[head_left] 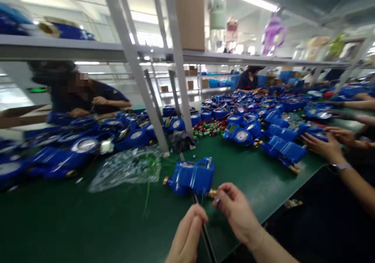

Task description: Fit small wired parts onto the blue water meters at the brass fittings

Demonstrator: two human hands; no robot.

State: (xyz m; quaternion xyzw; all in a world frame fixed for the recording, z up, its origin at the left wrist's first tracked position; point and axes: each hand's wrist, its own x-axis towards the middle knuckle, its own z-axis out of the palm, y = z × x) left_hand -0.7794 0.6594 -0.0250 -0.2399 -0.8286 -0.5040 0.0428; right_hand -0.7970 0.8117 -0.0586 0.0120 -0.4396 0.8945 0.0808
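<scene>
A blue water meter [191,177] with brass threaded ends lies on the green table in front of me. My right hand [238,214] is beside its near brass end, thumb and fingers pinched on a small light-blue piece [217,200]. Lower and to the left is my left hand [189,231], its fingers pressed together; what they hold, if anything, is hidden. A thin dark strip in the table [207,241] runs beneath my hands. Left of the meter rests a clear plastic bag [125,169] of small bluish parts, with thin green wires [148,192] trailing from it.
Many blue meters [241,132] crowd the table's far side and left. Small green and red parts [209,127] lie near a grey shelf post [178,60]. At right, a co-worker's hands [325,148] touch a meter. Two people sit opposite. Bottles [218,21] stand on the shelf.
</scene>
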